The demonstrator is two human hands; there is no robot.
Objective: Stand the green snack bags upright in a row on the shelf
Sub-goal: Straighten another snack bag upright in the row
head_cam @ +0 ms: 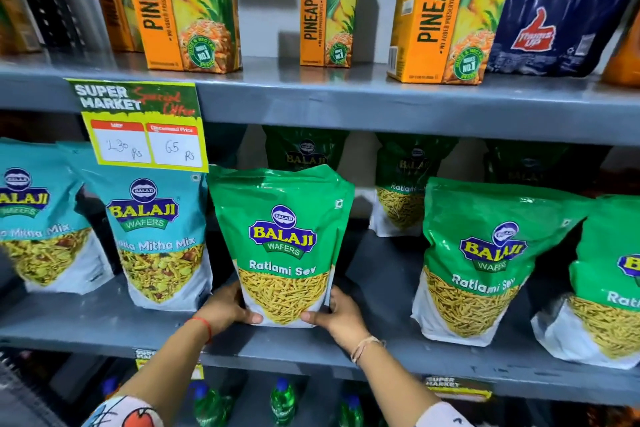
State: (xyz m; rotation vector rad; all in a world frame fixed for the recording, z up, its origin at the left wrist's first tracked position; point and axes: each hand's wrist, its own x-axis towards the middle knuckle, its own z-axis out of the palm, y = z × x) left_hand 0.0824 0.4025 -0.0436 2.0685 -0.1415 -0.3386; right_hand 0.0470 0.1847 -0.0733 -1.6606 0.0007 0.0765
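A green Ratlami Sev snack bag (pixel 282 239) stands upright at the front of the grey middle shelf (pixel 104 326). My left hand (pixel 225 308) grips its lower left corner and my right hand (pixel 341 315) grips its lower right corner. To the right, a second green bag (pixel 485 260) stands upright, leaning slightly, and a third green bag (pixel 609 288) is cut off by the frame edge. Further back in shadow stand more green bags, one behind the held bag (pixel 306 149) and one to its right (pixel 403 184).
Two blue Mitha Mix bags (pixel 156 236) (pixel 38 218) stand left of the held bag. A yellow price sign (pixel 138 125) hangs from the upper shelf edge. Pineapple juice cartons (pixel 190 3) and a dark blue bottle pack (pixel 561 7) sit above. Green bottles (pixel 282 402) show below.
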